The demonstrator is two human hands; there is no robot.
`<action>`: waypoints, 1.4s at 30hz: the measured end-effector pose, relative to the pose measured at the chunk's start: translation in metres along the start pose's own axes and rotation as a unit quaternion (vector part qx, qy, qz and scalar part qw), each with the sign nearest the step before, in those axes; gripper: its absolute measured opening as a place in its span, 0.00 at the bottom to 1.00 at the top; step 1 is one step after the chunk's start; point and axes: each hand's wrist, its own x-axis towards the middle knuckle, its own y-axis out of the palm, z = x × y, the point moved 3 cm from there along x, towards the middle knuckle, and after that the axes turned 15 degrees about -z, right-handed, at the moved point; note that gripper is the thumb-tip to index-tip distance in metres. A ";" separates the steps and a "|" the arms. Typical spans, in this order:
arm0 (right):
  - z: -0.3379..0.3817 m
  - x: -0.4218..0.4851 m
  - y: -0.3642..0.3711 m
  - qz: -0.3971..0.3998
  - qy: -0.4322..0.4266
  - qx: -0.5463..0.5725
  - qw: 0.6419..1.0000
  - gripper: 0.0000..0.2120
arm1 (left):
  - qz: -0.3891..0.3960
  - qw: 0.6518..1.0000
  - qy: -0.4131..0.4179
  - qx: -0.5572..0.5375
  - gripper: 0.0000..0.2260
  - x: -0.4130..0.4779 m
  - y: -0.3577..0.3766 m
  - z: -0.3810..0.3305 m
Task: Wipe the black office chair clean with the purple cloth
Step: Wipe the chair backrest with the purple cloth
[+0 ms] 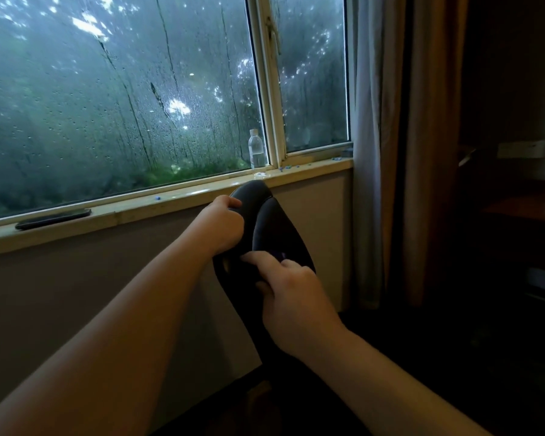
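- Black office chair seen edge-on just below the windowsill, top end touching or nearly touching the sill's edge.
- Left hand curled round the chair's upper edge, grip closed on the black padding.
- Right hand lower on the same edge, grip pinching a purple cloth; only a small scrap of purple visible past the fingers, pressed to the dark surface.
- Clear plastic bottle upright on the sill against the window frame, white cap on, contents clear; level hard to tell.
- Dark phone flat on the sill, well left of the chair.
- Rain-streaked window glass behind; curtain hanging at right.
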 end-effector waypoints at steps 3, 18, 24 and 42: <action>0.008 -0.017 -0.012 -0.016 0.007 -0.008 1.000 0.23 | -0.004 1.000 0.015 -0.016 0.19 -0.016 -0.005 -0.006; 0.026 -0.092 -0.052 -0.036 0.060 -0.013 0.997 0.26 | -0.008 0.999 0.037 0.030 0.12 -0.084 -0.032 -0.026; 0.021 -0.093 -0.053 -0.025 0.062 -0.005 0.998 0.28 | -0.010 0.996 0.058 0.067 0.12 -0.089 -0.034 -0.030; -0.025 -0.002 0.008 0.057 -0.029 0.078 0.995 0.26 | 0.006 0.995 0.088 0.047 0.12 0.009 -0.014 0.011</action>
